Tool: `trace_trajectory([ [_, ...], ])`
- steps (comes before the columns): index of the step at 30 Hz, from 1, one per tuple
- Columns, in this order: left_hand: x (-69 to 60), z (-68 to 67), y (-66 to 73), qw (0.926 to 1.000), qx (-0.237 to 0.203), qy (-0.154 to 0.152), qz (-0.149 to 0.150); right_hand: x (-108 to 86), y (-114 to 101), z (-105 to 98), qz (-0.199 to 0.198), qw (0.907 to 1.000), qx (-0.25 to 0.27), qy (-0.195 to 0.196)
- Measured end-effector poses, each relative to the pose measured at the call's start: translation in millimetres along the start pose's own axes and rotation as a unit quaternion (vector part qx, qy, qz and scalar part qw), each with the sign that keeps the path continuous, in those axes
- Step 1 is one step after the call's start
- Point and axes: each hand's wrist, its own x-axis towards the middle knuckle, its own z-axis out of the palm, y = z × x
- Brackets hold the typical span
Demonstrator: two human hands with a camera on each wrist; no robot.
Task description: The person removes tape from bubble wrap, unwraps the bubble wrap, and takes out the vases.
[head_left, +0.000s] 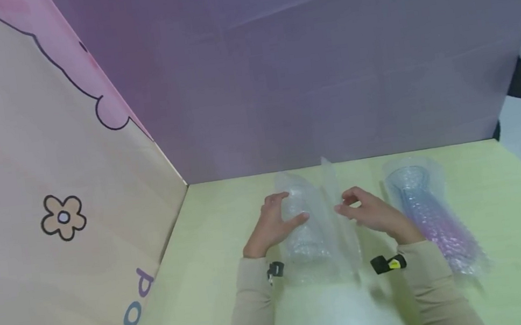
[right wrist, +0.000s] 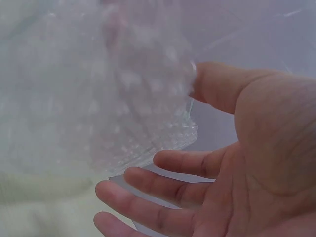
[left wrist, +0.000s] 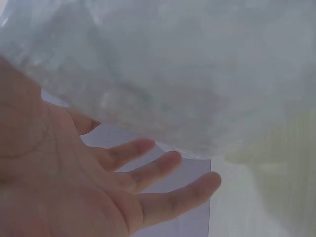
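A clear bubble-wrap piece (head_left: 304, 238) stands in front of me in the head view, its right-hand flap (head_left: 343, 223) spread away from the rest. Whether anything is inside it I cannot tell. My left hand (head_left: 273, 223) is at its left side, thumb across the front; in the left wrist view the fingers (left wrist: 173, 195) reach loosely below the cloudy plastic (left wrist: 163, 74). My right hand (head_left: 371, 211) is at the flap's edge. Its thumb (right wrist: 217, 86) touches the crumpled wrap (right wrist: 143, 98) in the right wrist view, while the other fingers extend beneath it, apart from the thumb.
Right of my right forearm lies a long bubble-wrapped thing (head_left: 425, 213), blue to purple, on the pale green table (head_left: 210, 233). A purple-grey wall covering (head_left: 303, 70) rises behind the table's far edge. A patterned panel (head_left: 54, 155) borders the left.
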Motion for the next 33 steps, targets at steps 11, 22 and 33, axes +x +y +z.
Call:
trace_trajectory([
  [11, -0.6, -0.3, 1.3, 0.9997, -0.011, -0.012, -0.017, -0.6, 2.4, -6.1, 0.003, 1.0, -0.009, 0.0],
  [22, 0.1, 0.4, 0.3, 0.9994, -0.02, -0.024, -0.014, -3.9, 7.7, -12.4, 0.021, 0.9998, -0.003, 0.004],
  [33, -0.6, 0.1, -0.4, 0.9993, -0.017, -0.03, -0.016, -6.0, 9.0, -19.9, 0.058, 0.9974, 0.034, 0.029],
])
